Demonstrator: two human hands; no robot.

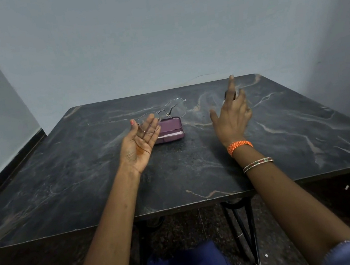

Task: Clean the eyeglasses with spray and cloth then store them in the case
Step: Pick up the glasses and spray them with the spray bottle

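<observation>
A: Nearest to us, our left hand (pixel 140 141) is palm up, fingers fairly straight. How is that grip on the glasses (pixel 163 115)?

B: Loose. The thumb and fingers sit at the left lens rim, so we are holding the glasses lightly there, raised off the bench (pixel 87 176). Whether the thumb truly pinches the rim we cannot tell; the lens blurs it.

A: And just beyond that grip?

B: The case (pixel 170 130), purple, lying open on the bench right behind the fingers, with something pale inside. It may be the cloth, but we cannot be sure.

A: Our right hand (pixel 231 116)?

B: Spread wide, index finger pointing up, holding nothing. Just past its fingers sits a small dark thing (pixel 230 95), mostly hidden. We judge it is the spray, and that hand looks set to take it.

A: How will the glasses handle?

B: Light, thin wire frame, easily bent, and the lenses smear at a touch. We should grip at the bridge or the rim edge, never across the glass, and keep pressure gentle. The spray should be small and stiff; a wrap round its body will do.
</observation>
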